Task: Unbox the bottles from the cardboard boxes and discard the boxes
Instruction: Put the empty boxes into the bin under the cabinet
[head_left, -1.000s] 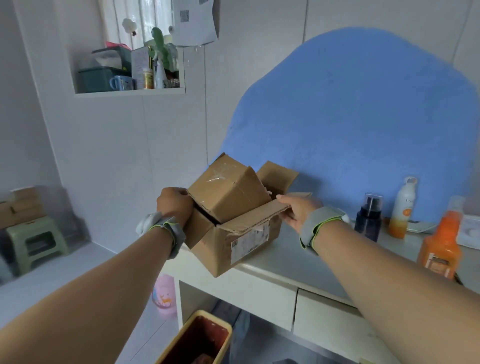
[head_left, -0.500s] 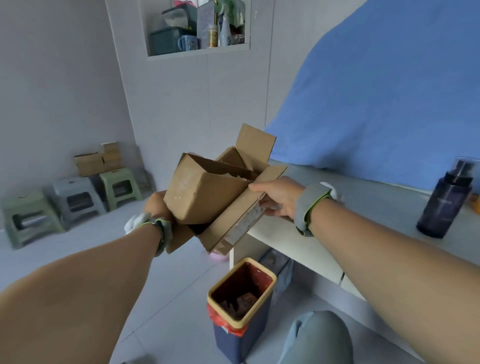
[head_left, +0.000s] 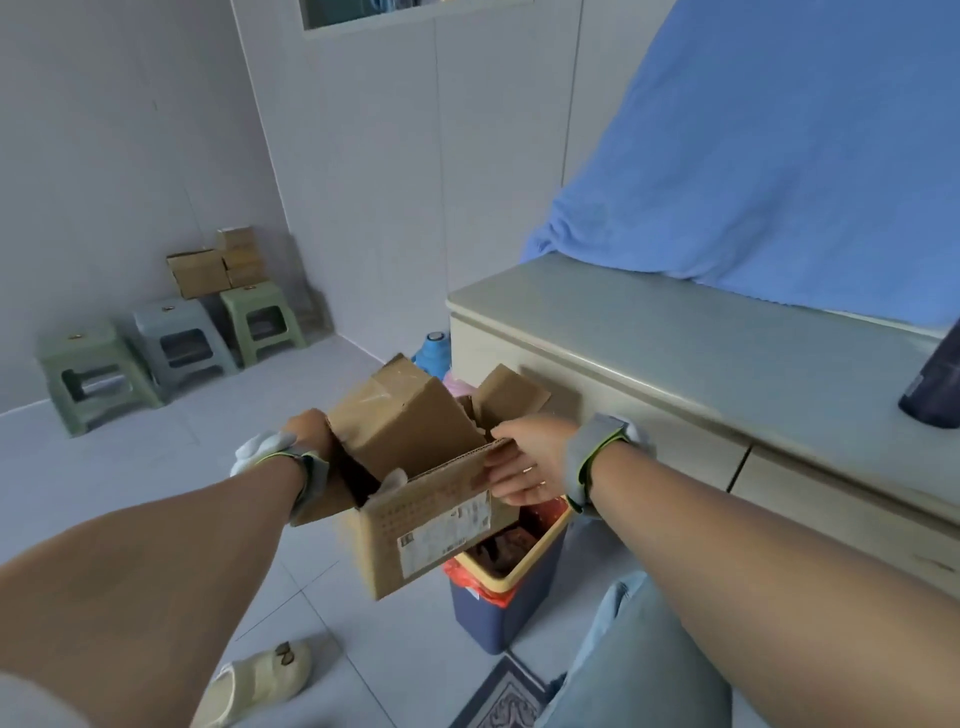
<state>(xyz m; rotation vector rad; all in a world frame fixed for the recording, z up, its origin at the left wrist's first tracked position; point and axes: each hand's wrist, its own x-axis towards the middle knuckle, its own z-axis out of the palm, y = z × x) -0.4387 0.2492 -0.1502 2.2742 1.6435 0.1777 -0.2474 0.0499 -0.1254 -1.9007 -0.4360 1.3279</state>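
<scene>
Partly over the blue bin (head_left: 498, 613) with its yellow rim, the open cardboard box (head_left: 431, 519) is held in the air, tilted, with a smaller brown box (head_left: 400, 421) wedged inside it and its flaps standing up. The left hand (head_left: 311, 434) grips the box's left wall, its fingers mostly hidden. The right hand (head_left: 524, 462) pinches the right rim, thumb on top. To the right stands a pale cabinet (head_left: 649, 332) carrying a dark bottle (head_left: 935, 389), with a blue cloth (head_left: 779, 156) behind. Plastic stools (head_left: 176, 338) line the far wall.
</scene>
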